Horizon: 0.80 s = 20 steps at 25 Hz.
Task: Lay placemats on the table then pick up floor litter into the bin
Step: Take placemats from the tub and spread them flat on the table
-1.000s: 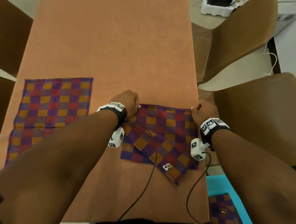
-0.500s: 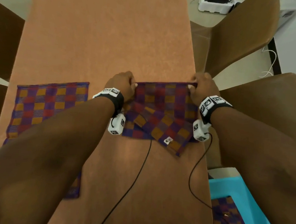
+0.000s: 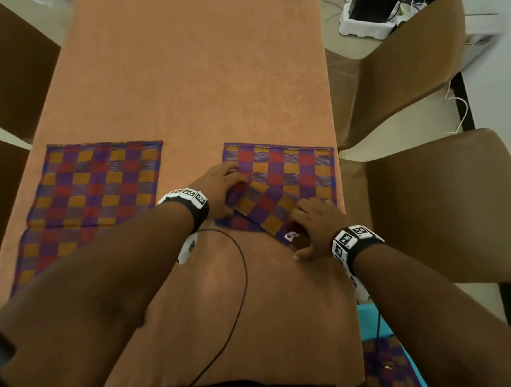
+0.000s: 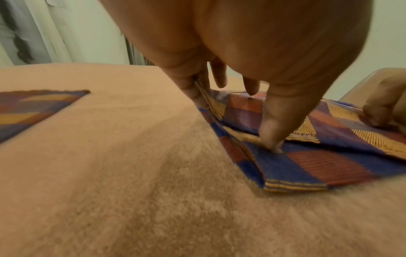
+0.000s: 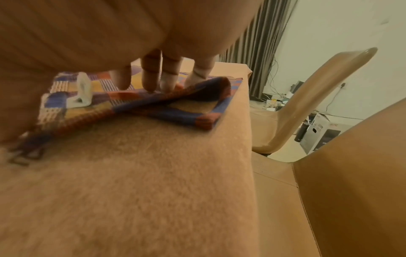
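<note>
Left hand (image 3: 222, 188) pinches the folded flap of the second placemat (image 3: 283, 165), right hand (image 3: 315, 224) presses it with loosely straight fingers, mid-right of the head view. The mat sits right at the table (image 3: 181, 67) edge, so a sloppy unfold could probably drag it off. First placemat (image 3: 94, 188) lies flat, left.

A dining area in a home or office. A long cloth-covered counter (image 3: 196, 68) stands among brown chairs (image 3: 447, 200). Cables and a boxed appliance (image 5: 323, 133) clutter the floor by curtains (image 5: 259, 43).
</note>
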Each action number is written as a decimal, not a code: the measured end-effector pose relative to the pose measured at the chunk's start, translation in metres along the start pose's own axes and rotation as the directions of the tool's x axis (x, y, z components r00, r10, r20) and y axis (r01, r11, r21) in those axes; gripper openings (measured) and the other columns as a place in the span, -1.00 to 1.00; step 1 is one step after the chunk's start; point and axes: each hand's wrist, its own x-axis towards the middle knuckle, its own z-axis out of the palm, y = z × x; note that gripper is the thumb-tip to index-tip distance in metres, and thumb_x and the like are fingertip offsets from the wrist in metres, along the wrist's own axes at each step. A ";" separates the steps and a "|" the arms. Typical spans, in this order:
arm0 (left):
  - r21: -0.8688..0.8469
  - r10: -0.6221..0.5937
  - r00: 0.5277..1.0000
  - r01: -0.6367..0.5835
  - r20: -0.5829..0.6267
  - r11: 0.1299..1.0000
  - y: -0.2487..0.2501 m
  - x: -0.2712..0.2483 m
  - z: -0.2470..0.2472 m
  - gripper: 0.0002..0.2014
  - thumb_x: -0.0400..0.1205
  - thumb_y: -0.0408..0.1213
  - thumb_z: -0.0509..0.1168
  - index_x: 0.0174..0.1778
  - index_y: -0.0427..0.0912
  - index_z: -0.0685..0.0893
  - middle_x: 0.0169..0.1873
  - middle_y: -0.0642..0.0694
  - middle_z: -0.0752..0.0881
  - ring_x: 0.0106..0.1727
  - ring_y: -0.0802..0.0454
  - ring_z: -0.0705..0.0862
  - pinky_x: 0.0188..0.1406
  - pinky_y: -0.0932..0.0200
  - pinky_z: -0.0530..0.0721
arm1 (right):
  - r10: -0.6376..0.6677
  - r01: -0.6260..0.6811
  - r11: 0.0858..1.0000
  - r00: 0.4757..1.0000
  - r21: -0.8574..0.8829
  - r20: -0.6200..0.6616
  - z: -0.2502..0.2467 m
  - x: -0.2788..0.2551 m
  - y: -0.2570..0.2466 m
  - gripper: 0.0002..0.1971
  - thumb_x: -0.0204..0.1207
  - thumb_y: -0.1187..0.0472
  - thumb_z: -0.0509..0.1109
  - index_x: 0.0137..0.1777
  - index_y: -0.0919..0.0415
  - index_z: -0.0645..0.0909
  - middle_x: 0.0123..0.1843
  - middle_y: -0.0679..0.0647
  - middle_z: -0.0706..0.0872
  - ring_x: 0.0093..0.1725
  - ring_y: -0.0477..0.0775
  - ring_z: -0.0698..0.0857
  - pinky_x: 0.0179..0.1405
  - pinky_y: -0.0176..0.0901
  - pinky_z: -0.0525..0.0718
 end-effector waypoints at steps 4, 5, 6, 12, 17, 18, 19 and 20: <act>0.090 0.025 0.999 -0.029 0.042 0.996 0.015 -0.023 -0.012 -0.38 0.45 -0.23 0.56 0.47 0.02 0.61 0.57 -0.06 0.41 0.54 -0.13 0.44 0.46 0.00 0.51 | 0.038 -0.033 0.994 0.998 0.109 -0.049 0.001 -0.011 -0.004 -0.68 0.46 -0.10 0.39 0.10 0.06 0.65 0.09 0.03 0.59 0.11 0.12 0.59 0.02 0.03 0.62; 0.118 0.031 0.998 -0.036 0.045 0.992 0.020 -0.030 -0.013 -0.48 0.48 -0.28 0.51 0.39 -0.01 0.67 0.47 -0.07 0.53 0.45 -0.14 0.53 0.37 0.01 0.57 | 0.056 -0.051 0.991 0.998 0.125 -0.040 0.000 -0.013 -0.004 -0.77 0.52 0.00 0.37 0.07 0.09 0.69 0.08 0.06 0.63 0.12 0.15 0.61 0.05 0.03 0.64; 0.144 0.036 0.999 -0.039 0.028 0.989 0.025 -0.038 -0.014 -0.59 0.50 -0.29 0.47 0.30 -0.04 0.73 0.37 -0.08 0.62 0.36 -0.14 0.59 0.29 0.00 0.62 | 0.079 -0.072 0.985 0.996 0.155 -0.039 -0.001 -0.017 -0.006 -0.82 0.55 0.06 0.35 0.03 0.09 0.70 0.06 0.07 0.65 0.12 0.16 0.63 0.07 0.04 0.64; 0.033 -0.064 0.992 0.068 -0.107 0.997 0.046 -0.107 0.005 -0.79 0.62 -0.14 0.36 0.10 0.00 0.84 0.11 -0.01 0.80 0.12 -0.11 0.71 0.07 0.00 0.72 | 0.188 -0.161 0.965 0.975 0.207 -0.115 0.006 -0.065 -0.020 -0.97 0.48 0.14 0.34 -0.18 0.04 0.56 -0.12 -0.06 0.67 -0.06 0.11 0.64 -0.16 -0.08 0.50; 0.084 -0.043 0.998 0.040 0.036 0.996 0.069 -0.165 0.046 -0.85 0.55 -0.05 0.37 -0.16 -0.02 0.78 -0.17 -0.01 0.81 -0.07 -0.11 0.73 -0.06 0.00 0.76 | 0.195 -0.184 0.969 0.979 0.165 -0.051 0.023 -0.120 -0.059 -0.86 0.41 0.07 0.35 -0.25 0.07 0.46 -0.14 0.02 0.72 -0.11 0.21 0.65 -0.22 -0.10 0.47; 0.087 -0.035 0.998 0.030 0.052 0.996 0.073 -0.175 0.055 -0.83 0.53 -0.05 0.39 -0.17 -0.06 0.78 -0.19 -0.01 0.81 -0.09 -0.11 0.73 -0.06 0.01 0.75 | 0.210 -0.202 0.968 0.977 0.151 -0.038 0.028 -0.130 -0.069 -0.83 0.45 0.05 0.36 -0.25 0.06 0.45 -0.13 0.04 0.73 -0.12 0.22 0.64 -0.24 -0.12 0.42; 0.086 -0.027 0.997 0.021 0.072 0.996 0.077 -0.184 0.063 -0.80 0.51 -0.02 0.41 -0.17 -0.07 0.78 -0.19 -0.01 0.80 -0.09 -0.11 0.73 -0.05 0.00 0.76 | 0.230 -0.225 0.966 0.973 0.129 -0.027 0.034 -0.138 -0.078 -0.82 0.48 0.02 0.37 -0.24 0.05 0.47 -0.12 0.06 0.74 -0.12 0.22 0.63 -0.24 -0.14 0.39; 0.073 -0.028 0.994 0.020 0.106 0.997 0.079 -0.189 0.071 -0.78 0.48 0.01 0.44 -0.15 -0.08 0.79 -0.17 -0.01 0.80 -0.09 -0.09 0.73 -0.03 0.01 0.76 | 0.256 -0.255 0.960 0.967 0.117 0.003 0.040 -0.144 -0.086 -0.81 0.50 0.00 0.38 -0.23 0.04 0.48 -0.10 0.07 0.75 -0.11 0.22 0.64 -0.23 -0.15 0.40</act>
